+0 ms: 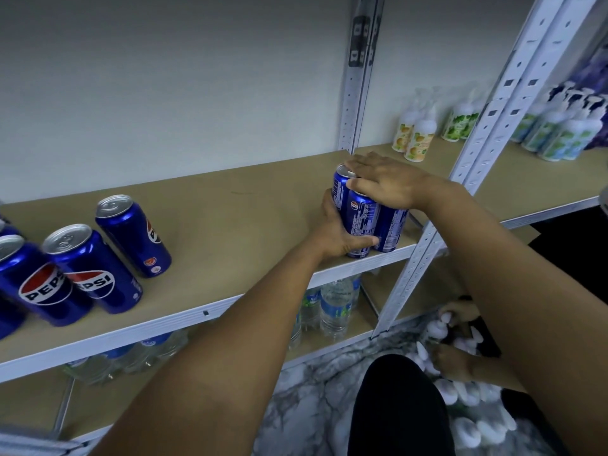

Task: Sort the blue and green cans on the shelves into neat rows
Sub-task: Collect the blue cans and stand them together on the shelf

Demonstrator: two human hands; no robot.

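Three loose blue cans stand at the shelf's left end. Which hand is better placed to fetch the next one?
Left. The left hand wraps the clustered cans from their left side, toward the loose cans. The right hand lies over the cluster's tops and would have to cross over.

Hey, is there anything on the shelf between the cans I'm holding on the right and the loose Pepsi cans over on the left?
Nothing visible. The left hand and right hand hold the cluster of blue cans at the shelf's right end. The board between it and the nearest loose can on the left is bare.
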